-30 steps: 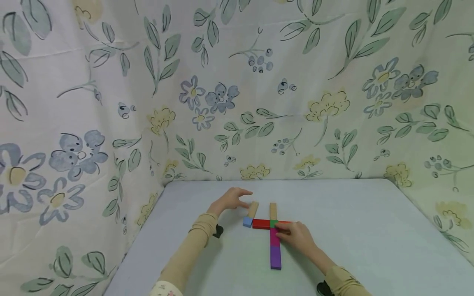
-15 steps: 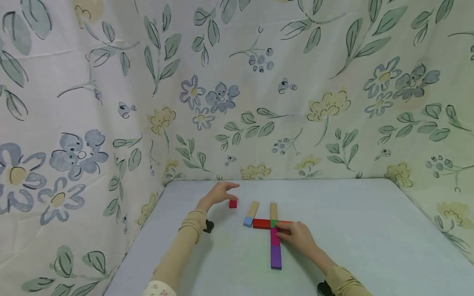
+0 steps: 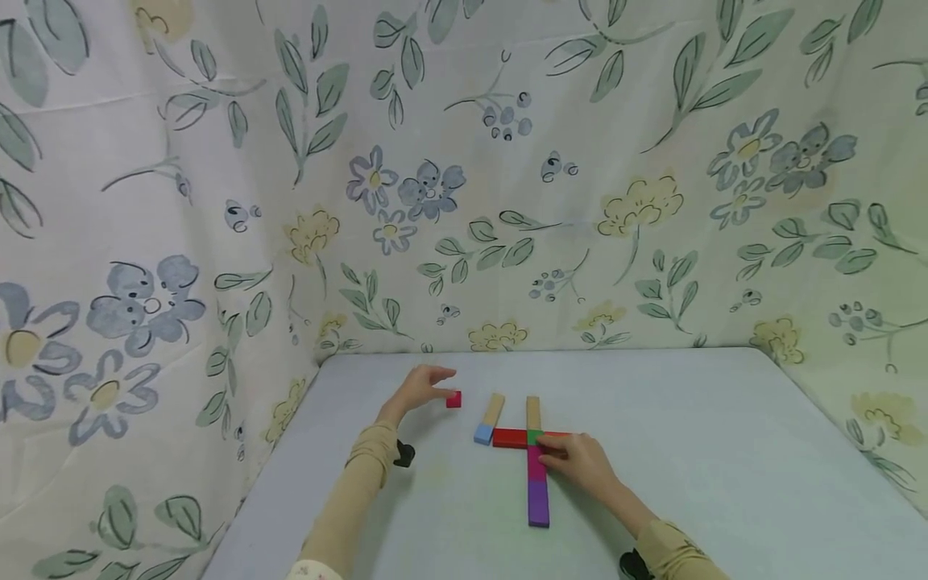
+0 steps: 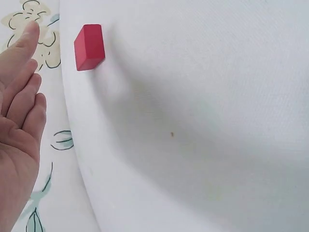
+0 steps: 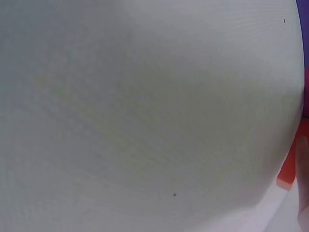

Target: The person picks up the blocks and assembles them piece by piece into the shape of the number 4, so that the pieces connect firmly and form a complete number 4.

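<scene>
At the far left of the table, a small red block stands just beyond the fingertips of my left hand. In the left wrist view the hand has its fingers loosely extended, with a gap to the red block. My right hand rests its fingertips on a cross of blocks, where the green block meets the magenta block. Partly hidden behind that hand is an orange-red block, with a finger lying along it in the right wrist view.
The cross also has a red block on its left, a wooden block at its far end and a purple block at its near end. Left of it lie a light blue block and a tilted wooden block.
My left hand has moved left, away from the tilted wooden block, then down beside the red block, which it hid at first. The right hand stays put.
</scene>
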Motion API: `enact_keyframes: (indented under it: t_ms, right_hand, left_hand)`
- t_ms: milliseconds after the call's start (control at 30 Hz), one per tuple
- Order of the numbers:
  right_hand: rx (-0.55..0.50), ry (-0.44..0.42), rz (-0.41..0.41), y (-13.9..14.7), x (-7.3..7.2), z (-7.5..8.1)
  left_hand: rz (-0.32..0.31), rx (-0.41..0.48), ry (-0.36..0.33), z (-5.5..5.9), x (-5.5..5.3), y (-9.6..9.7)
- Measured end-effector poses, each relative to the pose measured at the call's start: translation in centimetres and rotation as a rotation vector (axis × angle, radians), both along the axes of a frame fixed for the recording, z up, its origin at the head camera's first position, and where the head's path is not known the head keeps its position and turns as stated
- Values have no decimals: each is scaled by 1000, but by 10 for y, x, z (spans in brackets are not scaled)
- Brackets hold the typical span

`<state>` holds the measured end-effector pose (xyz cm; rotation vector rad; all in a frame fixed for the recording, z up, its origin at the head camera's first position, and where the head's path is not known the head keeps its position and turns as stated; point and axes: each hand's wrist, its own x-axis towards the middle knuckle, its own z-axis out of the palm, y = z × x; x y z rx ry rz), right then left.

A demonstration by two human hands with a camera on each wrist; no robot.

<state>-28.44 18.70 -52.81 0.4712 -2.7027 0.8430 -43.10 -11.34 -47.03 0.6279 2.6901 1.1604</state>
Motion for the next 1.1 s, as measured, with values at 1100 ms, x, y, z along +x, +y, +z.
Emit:
enact_keyframes:
  t_ms: [1100]
  right_hand:
    - [8, -23, -11, 0, -1, 0]
  left_hand:
    - [184, 32, 77, -51, 0, 0]
